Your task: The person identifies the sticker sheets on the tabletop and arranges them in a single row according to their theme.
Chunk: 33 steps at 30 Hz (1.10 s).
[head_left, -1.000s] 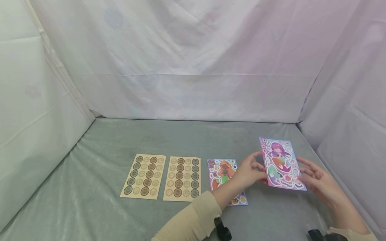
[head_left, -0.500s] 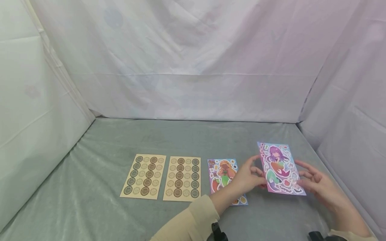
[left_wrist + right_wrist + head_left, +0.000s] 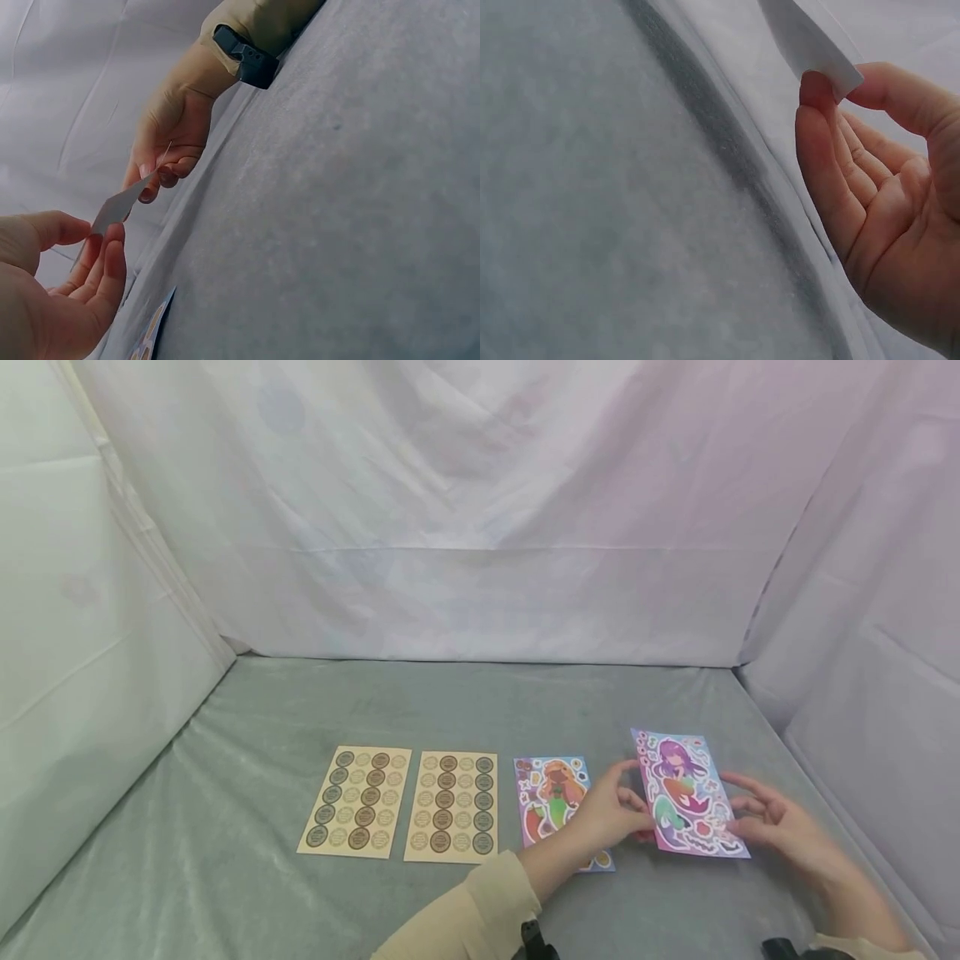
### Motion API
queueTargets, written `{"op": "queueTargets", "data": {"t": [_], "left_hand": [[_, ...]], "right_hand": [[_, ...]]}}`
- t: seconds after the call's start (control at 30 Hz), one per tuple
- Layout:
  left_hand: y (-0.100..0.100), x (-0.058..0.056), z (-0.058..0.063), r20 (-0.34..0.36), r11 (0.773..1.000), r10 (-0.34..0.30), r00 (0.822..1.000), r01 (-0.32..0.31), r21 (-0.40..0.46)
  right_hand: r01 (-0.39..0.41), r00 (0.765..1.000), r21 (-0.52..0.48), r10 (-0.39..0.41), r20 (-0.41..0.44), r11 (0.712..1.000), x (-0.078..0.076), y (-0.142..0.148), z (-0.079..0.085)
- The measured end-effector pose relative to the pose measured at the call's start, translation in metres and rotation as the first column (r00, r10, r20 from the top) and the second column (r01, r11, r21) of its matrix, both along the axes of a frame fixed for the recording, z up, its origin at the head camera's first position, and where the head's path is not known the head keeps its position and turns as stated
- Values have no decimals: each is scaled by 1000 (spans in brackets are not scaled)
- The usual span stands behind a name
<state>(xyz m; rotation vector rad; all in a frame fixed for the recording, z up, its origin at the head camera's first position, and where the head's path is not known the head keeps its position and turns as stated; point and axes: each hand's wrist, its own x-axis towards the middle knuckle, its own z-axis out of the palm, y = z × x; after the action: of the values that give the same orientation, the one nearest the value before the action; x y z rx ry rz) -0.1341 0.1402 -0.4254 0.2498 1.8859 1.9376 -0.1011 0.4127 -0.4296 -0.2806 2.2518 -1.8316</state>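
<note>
A sticker sheet with a purple-haired mermaid (image 3: 682,793) is held up above the grey cloth, tilted toward the head camera. My left hand (image 3: 611,810) pinches its left edge between thumb and fingers. At the opposite edge my right hand (image 3: 780,827) pinches it the same way. Both wrist views show the sheet's plain pale back (image 3: 120,206), clear of the cloth. A second mermaid sticker sheet (image 3: 551,785), with orange hair, lies flat on the cloth, partly hidden under my left hand and forearm.
Two beige sheets of round stickers lie side by side to the left, an outer one (image 3: 354,802) and an inner one (image 3: 452,806). Grey cloth (image 3: 225,877) covers the table. White curtains (image 3: 480,527) enclose the back and both sides.
Both hands have lowered the purple-haired mermaid sticker sheet toward the cloth and shifted it slightly left. The sheets lying on the table stay where they were.
</note>
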Motion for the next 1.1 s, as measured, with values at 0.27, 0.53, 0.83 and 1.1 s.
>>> {"op": "queueTargets", "data": {"t": [0.27,0.53,0.83,1.1], "left_hand": [[-1,8,3,-69,979,-4,998,-10,-205],[-3,10,5,-142,923,-46,989,-12,-384],[-3,11,6,-121,873,-77,990,8,-488],[-4,9,5,-109,860,-98,989,29,-509]], "right_hand": [[-54,999,78,53,9,996,1,1,-3],[-66,997,88,63,35,994,0,-1,-6],[-25,999,154,18,46,988,-1,-5,-9],[43,998,263,-54,32,964,-2,-9,-11]]}}
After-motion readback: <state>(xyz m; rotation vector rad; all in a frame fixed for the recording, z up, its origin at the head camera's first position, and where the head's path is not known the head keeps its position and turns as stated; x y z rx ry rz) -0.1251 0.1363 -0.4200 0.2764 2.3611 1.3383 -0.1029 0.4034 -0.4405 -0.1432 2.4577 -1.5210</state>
